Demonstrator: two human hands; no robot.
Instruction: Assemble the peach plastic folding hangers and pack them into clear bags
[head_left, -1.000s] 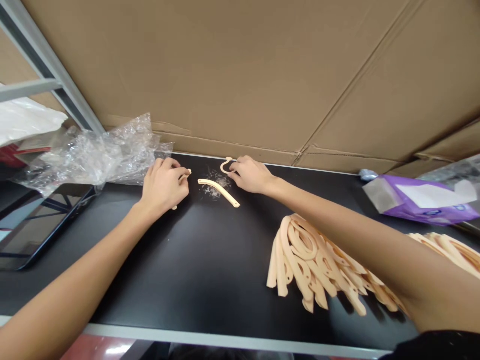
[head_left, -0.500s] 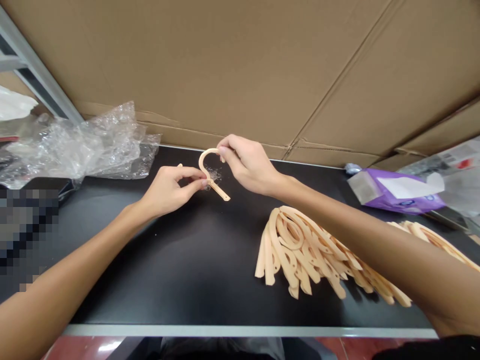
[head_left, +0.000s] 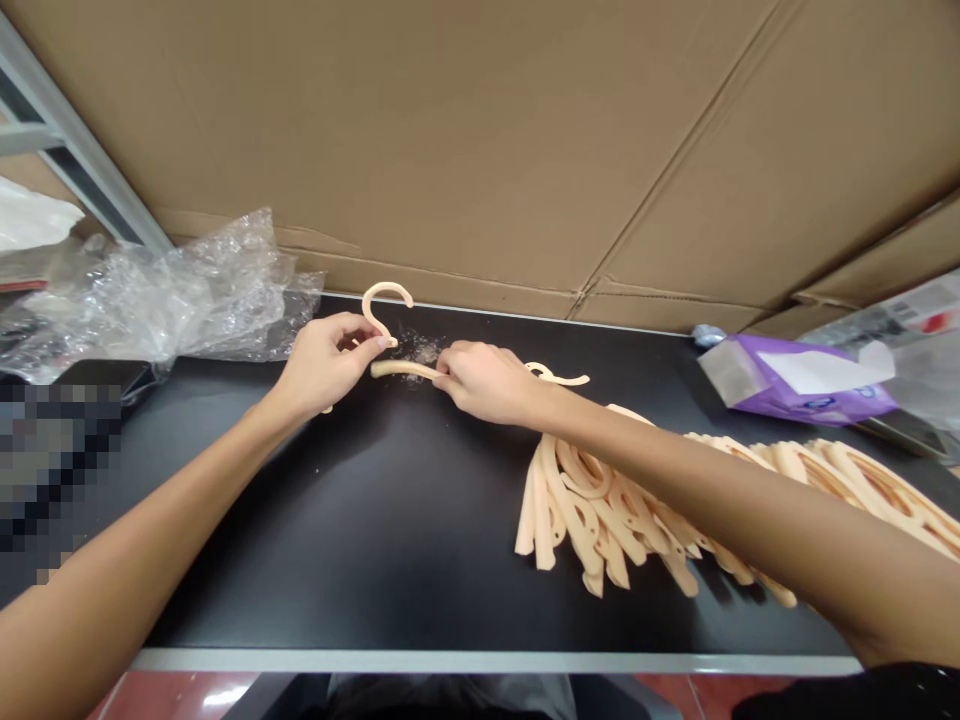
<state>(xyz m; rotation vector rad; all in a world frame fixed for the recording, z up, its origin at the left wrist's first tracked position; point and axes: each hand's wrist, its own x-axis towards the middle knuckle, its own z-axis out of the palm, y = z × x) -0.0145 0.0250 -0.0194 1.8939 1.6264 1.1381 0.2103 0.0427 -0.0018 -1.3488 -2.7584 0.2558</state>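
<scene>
My left hand (head_left: 328, 365) pinches a pale, beige hanger hook (head_left: 386, 289) by its lower end, with the curve standing up above the fingers. A small beige tip also shows below that hand. To the right, my right hand (head_left: 484, 382) is closed round a pale hanger arm (head_left: 401, 370), whose blunt end points left, just below the hook. Behind my right wrist another beige piece (head_left: 566, 379) with a rounded loop sticks out; I cannot tell whether it joins the held arm. Pale shavings (head_left: 420, 350) lie on the black table (head_left: 337, 560) between my hands.
A heap of beige hanger pieces (head_left: 585, 520) lies under my right forearm, with more in a row (head_left: 847, 475) at right. Crumpled clear plastic (head_left: 210, 285) is at back left, a purple tissue pack (head_left: 810, 385) at back right. Cardboard (head_left: 480, 140) walls the back.
My right hand has let go of the hook's tip, moved down, and now holds a hanger arm. My left hand has shifted slightly left with the hook, which now stands more upright.
</scene>
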